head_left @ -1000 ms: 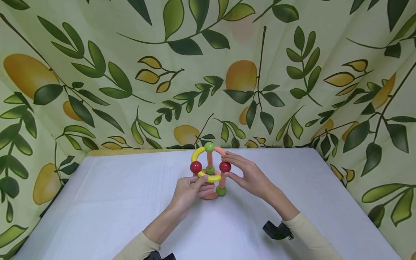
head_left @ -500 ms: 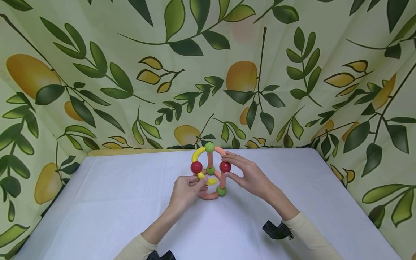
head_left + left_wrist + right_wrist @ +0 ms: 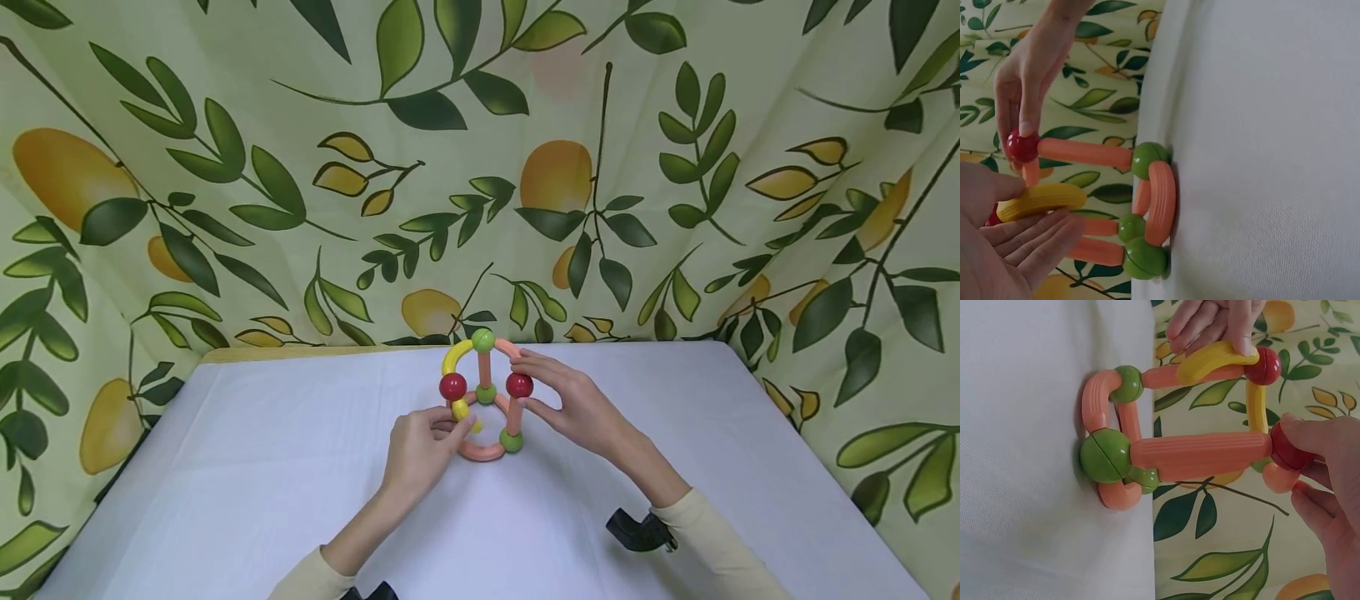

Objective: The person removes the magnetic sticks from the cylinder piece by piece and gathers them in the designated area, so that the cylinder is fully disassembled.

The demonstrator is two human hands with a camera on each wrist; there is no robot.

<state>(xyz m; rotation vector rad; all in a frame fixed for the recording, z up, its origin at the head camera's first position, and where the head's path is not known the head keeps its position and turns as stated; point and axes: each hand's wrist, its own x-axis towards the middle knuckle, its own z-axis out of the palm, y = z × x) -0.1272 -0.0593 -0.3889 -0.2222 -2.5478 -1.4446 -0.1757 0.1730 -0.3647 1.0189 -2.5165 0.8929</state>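
Left fingers (image 3: 1047,250) pinch a yellow arc (image 3: 1210,362); right fingers (image 3: 1315,511) grip a red ball (image 3: 519,385).

Ball-and-rod frame (image 3: 1175,459), salmon, green, red and yellow, with two hands.
Right hand (image 3: 1335,469): thumb and fingers gripping the near red ball (image 3: 1289,447), which joins a ribbed salmon rod (image 3: 1210,447). Left hand (image 3: 1213,324): pinching a curved yellow piece (image 3: 1215,360), one end at the far red ball (image 3: 1266,366). Green balls (image 3: 1104,455) at opposite end, by white cloth (image 3: 1016,456); leaf-patterned curtain (image 3: 1229,565) behind.
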